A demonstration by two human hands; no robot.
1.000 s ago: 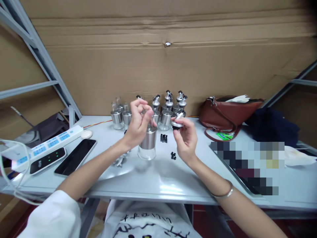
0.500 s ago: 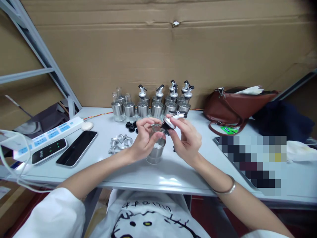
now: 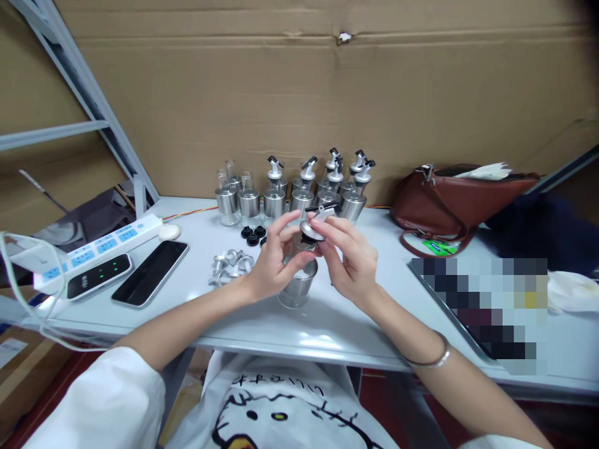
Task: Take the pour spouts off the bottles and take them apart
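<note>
Bottle [image 3: 298, 285] with steel sleeve, tilted, low on surface [image 3: 304, 327] just in front of bottle row [image 3: 309, 194]; left hand [image 3: 274, 267] fingers curled tight round its upper part; right hand [image 3: 354, 265] fingers pinched on pourer cap [image 3: 312, 228], cap at bottle's mouth; loose metal spouts [image 3: 229, 265] front-left of bottle row; black stoppers [image 3: 253, 235] just in front of it; brown bag [image 3: 449, 202] to its right.

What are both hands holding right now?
Left hand: closed on the bottle.
Right hand: closed on the spout cap, at the bottle's top.
</note>
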